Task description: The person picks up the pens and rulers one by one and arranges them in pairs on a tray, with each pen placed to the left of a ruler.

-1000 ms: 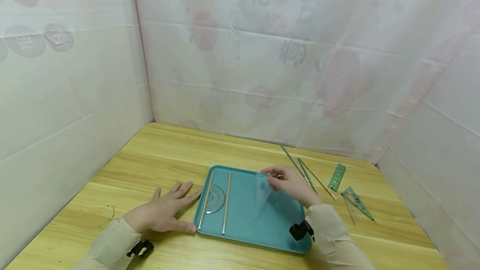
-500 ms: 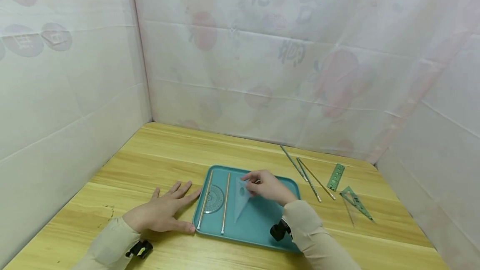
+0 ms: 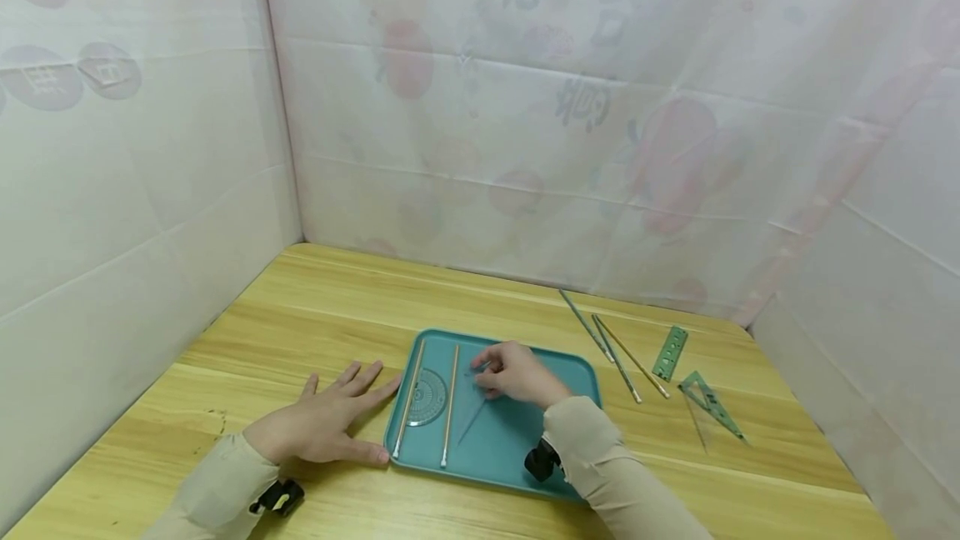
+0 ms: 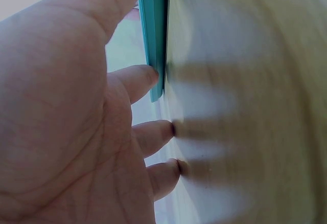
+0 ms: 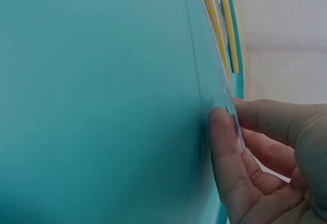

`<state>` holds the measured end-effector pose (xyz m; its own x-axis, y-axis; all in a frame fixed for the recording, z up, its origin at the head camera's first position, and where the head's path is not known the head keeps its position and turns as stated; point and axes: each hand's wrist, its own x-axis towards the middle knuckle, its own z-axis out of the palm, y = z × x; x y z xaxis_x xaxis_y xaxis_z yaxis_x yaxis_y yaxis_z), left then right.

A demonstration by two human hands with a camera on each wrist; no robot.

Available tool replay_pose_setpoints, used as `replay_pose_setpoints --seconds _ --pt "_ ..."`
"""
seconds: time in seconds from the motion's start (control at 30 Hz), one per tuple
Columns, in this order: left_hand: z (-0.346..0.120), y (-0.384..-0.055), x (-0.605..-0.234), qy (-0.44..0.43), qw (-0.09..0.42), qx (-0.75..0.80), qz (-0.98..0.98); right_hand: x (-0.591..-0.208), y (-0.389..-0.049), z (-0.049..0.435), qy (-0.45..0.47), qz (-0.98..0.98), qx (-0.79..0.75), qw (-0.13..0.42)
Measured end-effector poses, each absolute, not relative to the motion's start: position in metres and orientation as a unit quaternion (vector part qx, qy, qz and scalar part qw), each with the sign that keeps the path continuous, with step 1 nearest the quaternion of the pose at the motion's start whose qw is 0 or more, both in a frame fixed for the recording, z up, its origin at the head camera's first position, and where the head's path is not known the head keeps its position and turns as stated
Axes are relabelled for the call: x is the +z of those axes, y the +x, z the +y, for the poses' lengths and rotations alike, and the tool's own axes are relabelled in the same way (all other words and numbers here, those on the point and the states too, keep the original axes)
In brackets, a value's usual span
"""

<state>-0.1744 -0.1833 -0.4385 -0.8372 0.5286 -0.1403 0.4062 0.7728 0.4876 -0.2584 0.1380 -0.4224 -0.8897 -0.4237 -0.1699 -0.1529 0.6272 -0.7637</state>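
Observation:
In the head view my right hand point(image 3: 517, 373) is over the teal tray point(image 3: 525, 463), pinching a clear set square point(image 3: 471, 419) by its upper part. The right wrist view shows the thumb and fingers on either side of its thin edge point(image 5: 220, 65). The set square is tilted low over the tray floor. To its left lie two yellow pencils point(image 3: 450, 407), with a clear protractor point(image 3: 425, 398) partly under the leftmost pencil point(image 3: 408, 401). My left hand point(image 3: 322, 423) is spread on the table, its thumb and a finger against the tray's left edge point(image 4: 153, 40).
Right of the tray, several pencils point(image 3: 618, 361) lie on the wooden table point(image 3: 337, 290). Beyond them are a short green ruler point(image 3: 671, 353) and a green-marked set square point(image 3: 712, 407). Fabric walls point(image 3: 480, 148) rise along the back and sides.
My right hand has carried the clear set square leftward across the tray, bringing it lower and close to the second pencil. The left hand has stayed in place.

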Motion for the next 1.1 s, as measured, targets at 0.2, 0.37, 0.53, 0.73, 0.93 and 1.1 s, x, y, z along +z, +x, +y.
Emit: replay_pose_setpoints --seconds 0.2,0.37,0.53,0.73,0.93,1.1 --pt "-0.183 -0.176 -0.439 0.250 0.135 0.223 0.932 -0.421 -0.258 0.134 -0.165 0.912 -0.351 0.136" --pt "-0.183 -0.175 -0.438 0.250 0.135 0.225 0.932 -0.422 -0.258 0.131 -0.161 0.929 -0.315 0.106" --pt "-0.183 -0.174 -0.437 0.252 0.137 0.230 0.930 -0.423 -0.255 0.130 -0.169 0.929 -0.313 0.106" --pt "-0.184 -0.174 -0.438 0.254 0.130 0.228 0.931 -0.425 -0.256 0.132 -0.176 0.923 -0.324 0.107" --pt "-0.183 -0.175 -0.439 0.254 0.126 0.227 0.932 -0.422 -0.259 0.140 -0.164 0.927 -0.323 0.100" --pt "-0.183 -0.174 -0.439 0.253 0.128 0.228 0.931 -0.417 -0.263 0.152 -0.144 0.935 -0.314 0.085"
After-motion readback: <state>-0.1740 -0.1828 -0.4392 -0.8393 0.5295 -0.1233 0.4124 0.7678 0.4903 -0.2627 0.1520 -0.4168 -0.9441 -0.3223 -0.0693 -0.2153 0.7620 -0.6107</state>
